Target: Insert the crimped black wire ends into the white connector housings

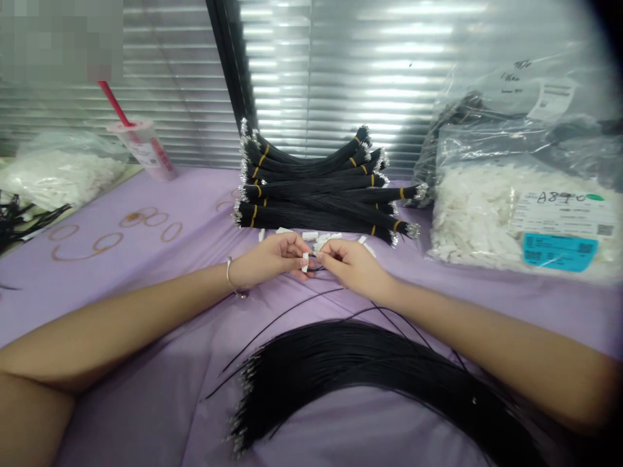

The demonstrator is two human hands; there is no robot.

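Observation:
Between the thumb and fingers of my left hand (275, 258) is a small white plastic connector housing (305, 262). Close against it on the right, my right hand (354, 264) pinches a thin black wire (316, 268) whose end is at the housing. Whether that end sits inside it I cannot tell. Several loose white housings (311, 236) lie just behind both hands. In front of them a thick loose bundle of black wires (360, 353) with metal-tipped ends curves across the purple cloth, and a few single wires stray from it.
Tied bundles of black wires (311, 188) are stacked at the back by the window blinds. A large clear bag of white parts (477, 214) stands at right, another bag (63, 168) at far left. A cup with a red straw (146, 149) and rubber bands (107, 243) are on the left.

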